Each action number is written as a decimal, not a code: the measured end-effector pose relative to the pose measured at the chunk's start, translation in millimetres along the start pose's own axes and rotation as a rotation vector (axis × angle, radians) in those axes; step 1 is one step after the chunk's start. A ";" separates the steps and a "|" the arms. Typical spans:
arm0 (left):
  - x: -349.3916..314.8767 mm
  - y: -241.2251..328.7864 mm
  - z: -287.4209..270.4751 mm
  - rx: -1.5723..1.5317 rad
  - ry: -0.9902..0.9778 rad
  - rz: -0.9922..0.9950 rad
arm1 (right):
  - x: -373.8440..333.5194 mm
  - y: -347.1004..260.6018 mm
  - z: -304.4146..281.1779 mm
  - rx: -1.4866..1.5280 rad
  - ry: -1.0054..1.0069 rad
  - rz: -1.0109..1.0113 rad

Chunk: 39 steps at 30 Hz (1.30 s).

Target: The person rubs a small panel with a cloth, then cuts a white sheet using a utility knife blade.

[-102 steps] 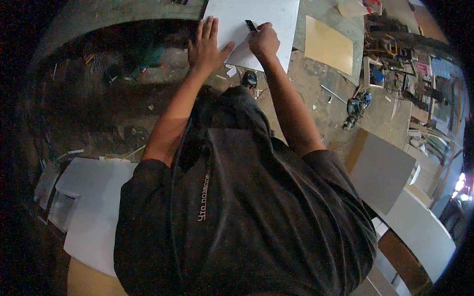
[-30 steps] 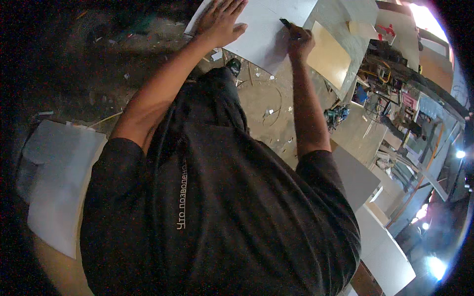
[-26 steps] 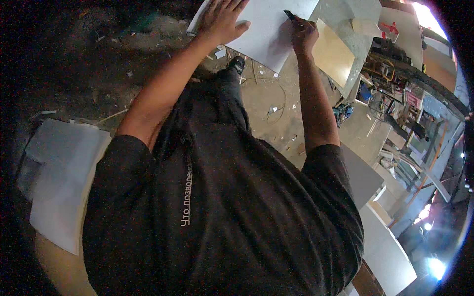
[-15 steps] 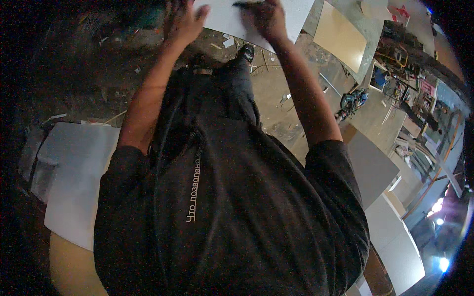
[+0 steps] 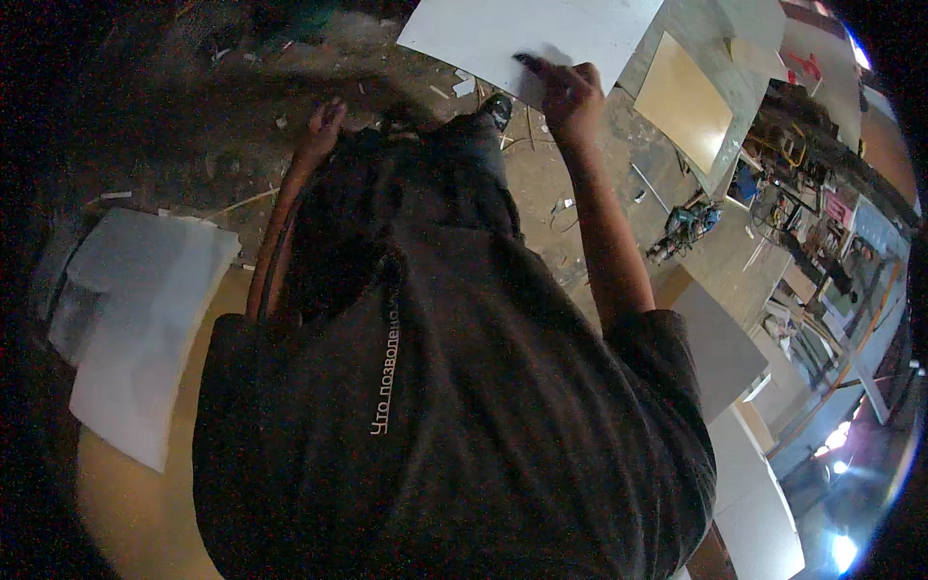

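A white board (image 5: 541, 34) lies flat at the top of the view, over the littered floor. My right hand (image 5: 575, 101) is above its near right part, closed on a small dark tool (image 5: 528, 62) that sticks out to the left past the fingers. The tool is too blurred for its kind to show. Apart from the board, my left hand (image 5: 324, 128) hangs low beside my left leg, in shadow. Its fingers are loosely bent and slightly apart, with nothing seen in them.
To the right a tan panel (image 5: 684, 101) lies on a greenish sheet (image 5: 715, 39). A green power tool (image 5: 684, 230) sits on the floor, with scraps and cords around. White panels (image 5: 145, 329) lie behind me at left. Clutter lines the right wall.
My left hand has come off the white board and dropped toward my left leg. The right hand has moved back and to the right, still holding the dark tool.
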<state>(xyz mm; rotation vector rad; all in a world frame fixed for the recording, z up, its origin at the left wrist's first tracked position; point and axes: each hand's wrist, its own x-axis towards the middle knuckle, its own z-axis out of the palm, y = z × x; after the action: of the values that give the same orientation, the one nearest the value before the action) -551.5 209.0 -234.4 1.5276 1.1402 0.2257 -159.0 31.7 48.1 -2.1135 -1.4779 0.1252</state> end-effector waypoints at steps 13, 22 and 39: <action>9.1 17.8 4.9 -0.265 -0.262 -0.006 | 80.0 -9.2 112.9 0.083 0.163 -0.165; -18.0 15.7 -5.2 -0.258 -0.196 -0.133 | 56.6 -43.4 93.9 0.100 0.094 -0.175; -33.2 20.2 -7.6 -0.231 -0.205 -0.181 | 63.9 -20.3 103.6 0.150 0.088 -0.050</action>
<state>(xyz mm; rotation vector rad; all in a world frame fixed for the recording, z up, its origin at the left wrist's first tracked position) -563.0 191.9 -200.6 1.2080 1.0427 0.0723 -190.2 133.3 -14.6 -1.9366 -1.4233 0.1196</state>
